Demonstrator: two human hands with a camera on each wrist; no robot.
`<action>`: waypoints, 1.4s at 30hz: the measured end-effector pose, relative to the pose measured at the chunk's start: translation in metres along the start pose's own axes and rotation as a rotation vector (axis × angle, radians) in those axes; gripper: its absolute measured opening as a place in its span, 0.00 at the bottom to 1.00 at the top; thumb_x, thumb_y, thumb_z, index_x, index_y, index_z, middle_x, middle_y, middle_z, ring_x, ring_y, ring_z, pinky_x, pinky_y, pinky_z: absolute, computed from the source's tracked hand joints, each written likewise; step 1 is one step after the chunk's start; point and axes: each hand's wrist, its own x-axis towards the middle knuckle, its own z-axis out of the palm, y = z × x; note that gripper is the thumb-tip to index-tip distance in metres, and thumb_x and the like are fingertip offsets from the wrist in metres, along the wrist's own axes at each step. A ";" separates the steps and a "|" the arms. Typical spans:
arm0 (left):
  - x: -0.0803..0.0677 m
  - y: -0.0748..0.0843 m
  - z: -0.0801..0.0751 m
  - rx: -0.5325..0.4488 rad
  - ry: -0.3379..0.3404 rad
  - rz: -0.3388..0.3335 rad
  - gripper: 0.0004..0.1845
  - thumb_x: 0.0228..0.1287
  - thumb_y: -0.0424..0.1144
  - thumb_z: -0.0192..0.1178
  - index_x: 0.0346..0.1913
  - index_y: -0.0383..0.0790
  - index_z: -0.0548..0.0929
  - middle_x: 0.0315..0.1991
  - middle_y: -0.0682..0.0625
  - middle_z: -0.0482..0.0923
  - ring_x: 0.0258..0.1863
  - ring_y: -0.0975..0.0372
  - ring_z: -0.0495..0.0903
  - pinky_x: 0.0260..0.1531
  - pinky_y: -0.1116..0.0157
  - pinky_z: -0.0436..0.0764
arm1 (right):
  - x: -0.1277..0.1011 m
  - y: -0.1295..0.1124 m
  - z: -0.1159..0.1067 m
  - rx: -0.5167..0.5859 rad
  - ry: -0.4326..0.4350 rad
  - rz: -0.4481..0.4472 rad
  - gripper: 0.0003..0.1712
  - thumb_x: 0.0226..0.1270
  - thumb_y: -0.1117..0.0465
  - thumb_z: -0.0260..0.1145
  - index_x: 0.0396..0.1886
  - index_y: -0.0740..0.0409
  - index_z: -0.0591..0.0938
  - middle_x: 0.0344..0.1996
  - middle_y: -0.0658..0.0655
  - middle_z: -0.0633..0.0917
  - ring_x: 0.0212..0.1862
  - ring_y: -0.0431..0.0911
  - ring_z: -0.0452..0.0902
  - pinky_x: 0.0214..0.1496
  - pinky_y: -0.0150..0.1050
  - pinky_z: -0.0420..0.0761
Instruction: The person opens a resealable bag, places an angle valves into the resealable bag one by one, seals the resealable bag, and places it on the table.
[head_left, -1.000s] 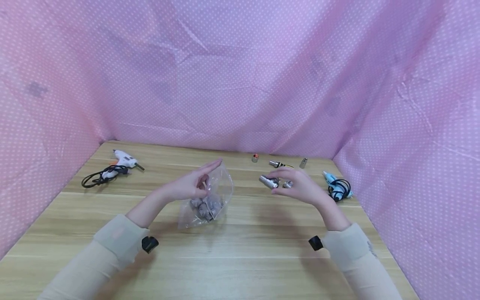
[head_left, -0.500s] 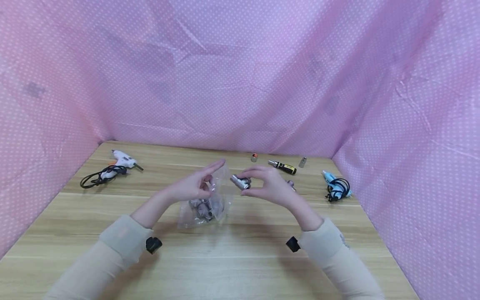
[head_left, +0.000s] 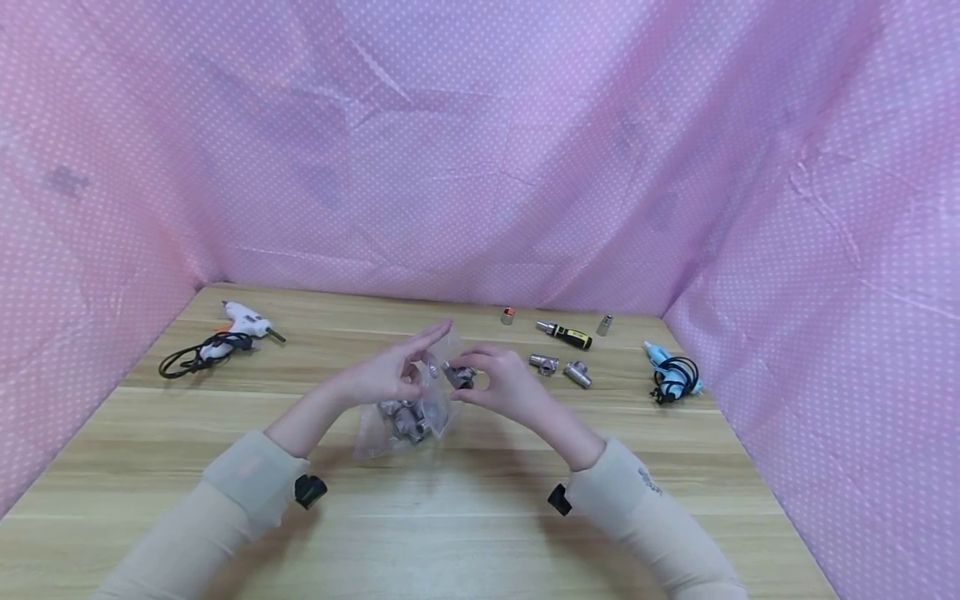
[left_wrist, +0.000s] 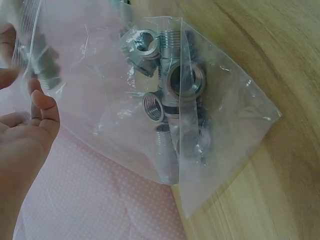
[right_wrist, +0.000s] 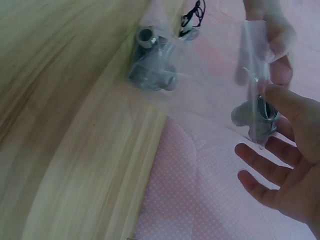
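Note:
A clear zip bag (left_wrist: 107, 107) hangs from my left hand (head_left: 375, 379), which grips it near its mouth. Several threaded metal pipe fittings (left_wrist: 170, 60) lie in its bottom, seen through the plastic. My right hand (head_left: 504, 382) pinches a metal tee fitting (head_left: 460, 377) at the bag's mouth. In the right wrist view that tee (right_wrist: 245, 114) shows partly behind the plastic, with thumb and fingers around its end. Two more fittings, one (head_left: 543, 364) beside the other (head_left: 578, 374), lie on the table to the right of my right hand.
Behind them lie a black-and-yellow screwdriver (head_left: 567, 335), a small metal piece with an orange top (head_left: 507, 316) and a tapered metal piece (head_left: 604, 325). A white glue gun (head_left: 246, 322) is at far left, a light-blue one (head_left: 670, 372) at right. Pink cloth (head_left: 480, 167) walls the table (head_left: 465, 533).
My right hand has moved left with the tee fitting, from above the right side of the table to the bag's mouth. My left hand keeps hold of the bag, almost unmoved.

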 end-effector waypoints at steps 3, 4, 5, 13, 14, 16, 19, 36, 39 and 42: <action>0.000 -0.002 0.001 0.016 0.008 0.009 0.52 0.50 0.23 0.58 0.76 0.49 0.43 0.73 0.49 0.47 0.43 0.57 0.71 0.32 0.68 0.78 | -0.001 0.002 0.005 -0.022 -0.001 0.020 0.25 0.46 0.53 0.77 0.44 0.60 0.85 0.42 0.55 0.85 0.43 0.44 0.82 0.48 0.31 0.80; 0.000 -0.002 0.001 0.025 0.015 0.012 0.52 0.49 0.23 0.58 0.76 0.48 0.45 0.74 0.49 0.46 0.43 0.57 0.71 0.32 0.67 0.78 | -0.001 0.002 0.005 -0.019 -0.002 0.031 0.26 0.46 0.53 0.77 0.45 0.60 0.84 0.42 0.56 0.85 0.43 0.45 0.82 0.48 0.31 0.80; 0.001 -0.003 0.002 0.037 0.024 0.013 0.51 0.49 0.23 0.58 0.75 0.48 0.46 0.75 0.50 0.44 0.44 0.57 0.71 0.33 0.67 0.79 | -0.002 0.002 0.006 -0.013 -0.005 0.043 0.26 0.46 0.54 0.77 0.46 0.61 0.84 0.43 0.56 0.84 0.43 0.45 0.82 0.47 0.31 0.80; -0.001 0.000 0.008 0.109 0.101 -0.088 0.42 0.57 0.36 0.63 0.74 0.45 0.54 0.71 0.41 0.54 0.39 0.60 0.77 0.35 0.64 0.81 | -0.002 0.002 0.007 0.023 0.007 0.055 0.26 0.48 0.58 0.76 0.48 0.65 0.82 0.40 0.57 0.84 0.39 0.44 0.80 0.43 0.29 0.81; -0.002 0.001 0.008 0.110 0.106 -0.113 0.42 0.58 0.38 0.63 0.74 0.45 0.55 0.68 0.39 0.57 0.36 0.61 0.78 0.33 0.65 0.82 | -0.002 0.002 0.007 0.028 0.011 0.053 0.26 0.48 0.59 0.75 0.48 0.66 0.82 0.40 0.57 0.84 0.39 0.44 0.80 0.43 0.29 0.81; -0.003 0.002 0.008 0.103 0.111 -0.143 0.42 0.57 0.38 0.64 0.73 0.43 0.56 0.62 0.35 0.63 0.30 0.62 0.79 0.28 0.66 0.81 | -0.001 0.002 0.006 0.039 0.022 0.056 0.26 0.48 0.59 0.75 0.48 0.66 0.82 0.40 0.57 0.84 0.39 0.44 0.80 0.43 0.28 0.81; -0.003 0.003 0.007 0.102 0.113 -0.154 0.42 0.55 0.32 0.63 0.73 0.42 0.56 0.58 0.36 0.65 0.22 0.64 0.74 0.22 0.69 0.78 | -0.002 0.003 0.004 0.062 0.035 0.059 0.26 0.48 0.60 0.76 0.48 0.67 0.82 0.39 0.58 0.84 0.39 0.45 0.80 0.43 0.28 0.80; 0.001 -0.003 0.008 0.015 0.156 -0.099 0.45 0.53 0.24 0.59 0.74 0.42 0.54 0.67 0.38 0.62 0.28 0.62 0.78 0.26 0.68 0.80 | -0.009 0.010 -0.007 0.111 -0.035 0.086 0.28 0.51 0.61 0.74 0.53 0.63 0.80 0.47 0.59 0.83 0.44 0.45 0.82 0.49 0.32 0.80; 0.002 -0.002 0.008 -0.012 0.143 -0.080 0.47 0.50 0.22 0.58 0.74 0.45 0.52 0.69 0.40 0.58 0.28 0.61 0.77 0.26 0.69 0.80 | -0.010 0.012 -0.011 0.122 -0.047 0.083 0.28 0.51 0.61 0.74 0.53 0.63 0.80 0.47 0.59 0.83 0.44 0.46 0.82 0.50 0.34 0.80; 0.003 0.001 0.008 -0.034 0.135 -0.076 0.50 0.49 0.22 0.57 0.75 0.50 0.50 0.71 0.44 0.53 0.29 0.59 0.76 0.26 0.69 0.80 | -0.012 0.015 -0.017 0.141 -0.071 0.075 0.27 0.52 0.61 0.73 0.53 0.63 0.80 0.49 0.59 0.82 0.44 0.47 0.82 0.48 0.34 0.81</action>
